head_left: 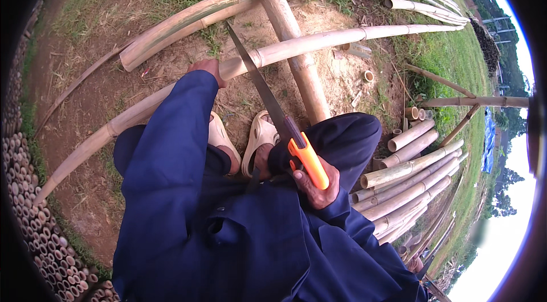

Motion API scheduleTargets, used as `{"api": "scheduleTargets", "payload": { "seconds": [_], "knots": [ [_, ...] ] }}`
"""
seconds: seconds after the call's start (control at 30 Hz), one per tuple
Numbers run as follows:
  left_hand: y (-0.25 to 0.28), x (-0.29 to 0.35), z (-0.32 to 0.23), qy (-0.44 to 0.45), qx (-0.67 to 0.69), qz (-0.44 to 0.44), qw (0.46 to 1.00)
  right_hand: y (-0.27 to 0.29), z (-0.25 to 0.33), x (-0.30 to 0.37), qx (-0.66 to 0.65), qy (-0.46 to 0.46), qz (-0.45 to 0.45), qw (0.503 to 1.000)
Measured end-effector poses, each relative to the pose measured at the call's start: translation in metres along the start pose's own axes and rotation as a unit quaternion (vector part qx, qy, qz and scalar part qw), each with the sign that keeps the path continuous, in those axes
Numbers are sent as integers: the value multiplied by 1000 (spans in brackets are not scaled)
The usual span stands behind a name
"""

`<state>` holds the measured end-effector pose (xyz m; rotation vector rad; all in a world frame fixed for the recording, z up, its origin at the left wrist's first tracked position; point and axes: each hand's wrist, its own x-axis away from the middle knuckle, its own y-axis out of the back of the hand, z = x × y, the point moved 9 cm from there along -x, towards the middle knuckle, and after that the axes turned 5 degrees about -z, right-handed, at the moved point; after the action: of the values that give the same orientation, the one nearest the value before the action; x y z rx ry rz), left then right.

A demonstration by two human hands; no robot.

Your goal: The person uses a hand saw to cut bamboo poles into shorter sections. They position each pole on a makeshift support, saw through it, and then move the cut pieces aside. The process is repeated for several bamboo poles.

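The bamboo pole, mid-frame, lies across a thick crosspiece, apparently for clearance off the ground. The left hand rests on it, seemingly to steady it; finger closure cannot be determined. The right hand grips the saw, fingers closed round its orange handle.

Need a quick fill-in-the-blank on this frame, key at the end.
1. The right hand holds the saw by its ____ handle.
2. The left hand is on the bamboo pole, to the ____ of the blade.
3. Where they cross, that pole lies on ____ of the support pole.
4. The sleeves are dark ____.

Missing words: orange; left; top; blue.
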<state>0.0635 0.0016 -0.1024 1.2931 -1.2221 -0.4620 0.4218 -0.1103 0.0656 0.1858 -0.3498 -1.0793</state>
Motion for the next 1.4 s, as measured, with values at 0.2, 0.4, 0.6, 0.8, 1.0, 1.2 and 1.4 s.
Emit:
{"api": "scheduleTargets", "payload": {
  "seconds": [0.2,0.4,0.6,0.8,1.0,1.2,1.4],
  "knots": [
    [0,0,-1,-10,10,2,1000,3,2,8,-15,1,-27,1000],
    [2,2,-3,-12,12,-8,1000,6,3,3,-2,20,-15,1000],
    [4,3,-3,-5,7,-2,1000,-3,-5,3,9,44,9,999],
    [3,6,-2,-2,-8,-12,1000,-8,-9,17,57,22,7,998],
    [3,5,-3,-6,-1,-5,1000,-34,-10,-16,17,-27,39,999],
    [4,4,-7,-11,-11,-15,1000,-1,12,29,39,29,16,999],
    [5,-2,-1,-6,7,11,1000,-37,-21,-42,10,-30,19,999]
  ]
}}
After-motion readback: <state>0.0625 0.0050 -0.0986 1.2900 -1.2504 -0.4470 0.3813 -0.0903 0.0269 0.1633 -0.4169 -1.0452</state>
